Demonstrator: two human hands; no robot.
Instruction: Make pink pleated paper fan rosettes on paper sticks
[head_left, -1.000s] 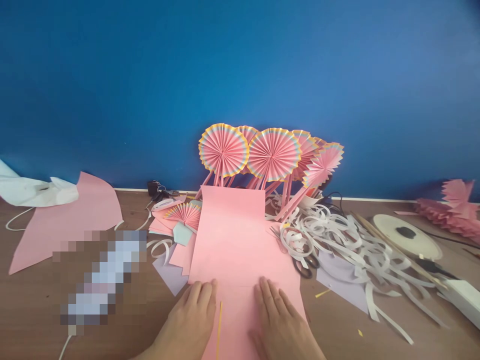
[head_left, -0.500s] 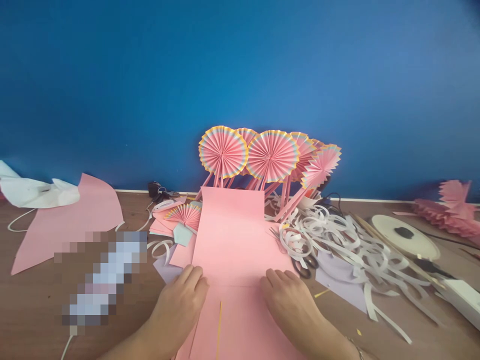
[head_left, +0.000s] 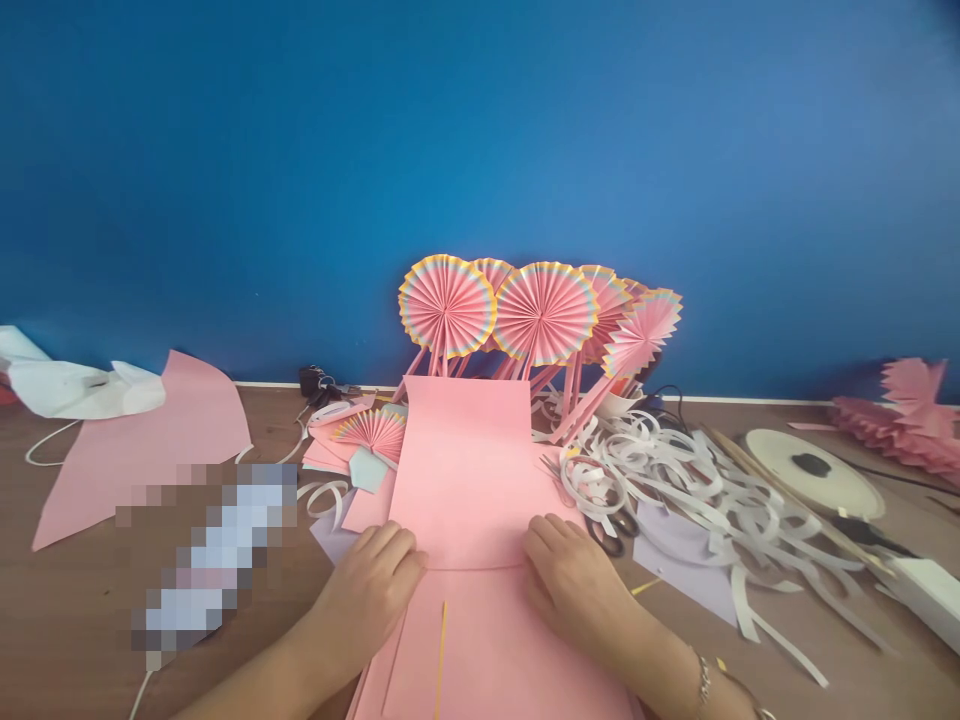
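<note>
A sheet of pink paper (head_left: 465, 470) lies over other pink sheets (head_left: 495, 640) in the middle of the table. My left hand (head_left: 379, 580) is closed on its near left corner, fingers curled over the edge. At the near right corner my right hand (head_left: 574, 575) grips it the same way; the thumbs are partly hidden. The sheet's near edge bows slightly, with a thin dark line under it. A narrow yellow paper strip (head_left: 441, 655) rests on the lower sheets between my forearms.
Round pleated paper fans (head_left: 448, 306) on pink sticks stand against the blue wall. Right of the sheets lie black-handled scissors (head_left: 611, 540), white paper strips (head_left: 675, 470) and a cream disc (head_left: 814, 472). A larger pink sheet (head_left: 150, 450) is at the left, near a blurred-out object (head_left: 225, 560).
Both hands have shifted slightly away from me along the sheet's edges. Its near edge, flat before, now curves a little. The view has moved slightly.
</note>
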